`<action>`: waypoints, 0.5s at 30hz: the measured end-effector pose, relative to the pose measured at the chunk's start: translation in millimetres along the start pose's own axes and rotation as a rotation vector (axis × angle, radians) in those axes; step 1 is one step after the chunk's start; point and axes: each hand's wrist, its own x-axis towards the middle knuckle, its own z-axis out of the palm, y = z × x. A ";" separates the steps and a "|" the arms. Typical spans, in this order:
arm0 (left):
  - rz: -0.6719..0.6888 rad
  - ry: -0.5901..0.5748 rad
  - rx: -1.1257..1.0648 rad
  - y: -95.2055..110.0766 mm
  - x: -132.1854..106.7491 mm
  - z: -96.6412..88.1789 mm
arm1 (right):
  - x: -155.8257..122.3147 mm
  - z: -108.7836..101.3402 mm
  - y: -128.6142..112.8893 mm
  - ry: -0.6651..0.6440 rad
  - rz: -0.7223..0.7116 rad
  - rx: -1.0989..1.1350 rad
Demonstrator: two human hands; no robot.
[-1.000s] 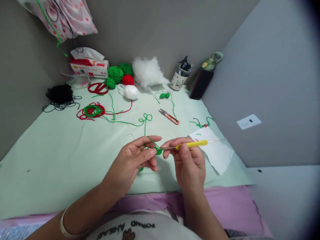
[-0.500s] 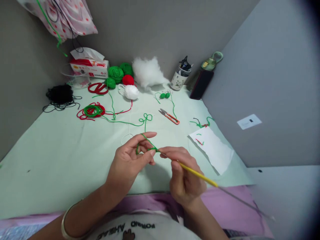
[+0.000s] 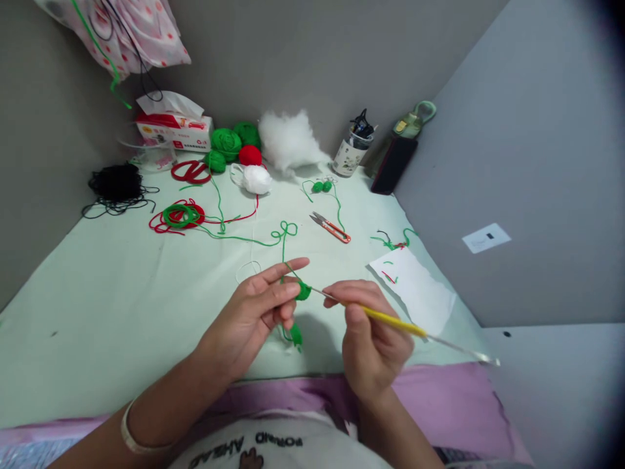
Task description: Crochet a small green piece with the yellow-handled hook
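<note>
The left hand (image 3: pixel 249 309) has its grip closed: thumb and fingers pinch a small green yarn piece (image 3: pixel 303 291), which sticks out past the thumb tip on the side facing the other hand. The right hand (image 3: pixel 374 339) is closed too, pen-fashion, around a yellow-handled hook (image 3: pixel 395 321). The relation that matters lies between these two: the hook's long axis slants up and leftward to the yarn piece, its thin metal shaft reaching the piece's right edge; whether the tip sits inside a stitch is too small to tell. The left hand touches the piece; the right stands just apart from it, joined only by the shaft.

From the yarn piece, a green strand (image 3: pixel 293 270) rises toward the raised left forefinger. Below the piece hangs a green scrap (image 3: pixel 296 335), near the lower fingers. Beyond it on the tabletop (image 3: pixel 146 312), slightly rightward, lie orange-handled snips (image 3: pixel 332 229); farther off, beyond and to its left, sits a white yarn ball (image 3: pixel 256 180). Well to its right is torn white paper (image 3: pixel 415 293).
</note>
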 end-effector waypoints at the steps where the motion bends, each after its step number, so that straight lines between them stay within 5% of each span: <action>1: 0.021 -0.004 0.012 0.6 0.2 -0.3 | 2.8 0.5 -1.3 0.030 0.064 0.101; 5: 0.085 -0.036 0.122 -2.7 -0.9 2.7 | 8.4 5.0 -3.3 0.005 0.147 0.225; 9: 0.152 0.016 0.161 -9.2 -1.2 5.5 | 1.7 2.6 -0.2 -0.076 0.013 -0.042; 12: 0.063 -0.001 0.068 -10.7 0.4 3.2 | -3.5 -3.2 3.2 -0.176 -0.185 -0.282; 15: -0.033 -0.014 -0.015 -7.2 2.6 -1.0 | -0.9 -5.8 2.9 -0.094 -0.109 -0.199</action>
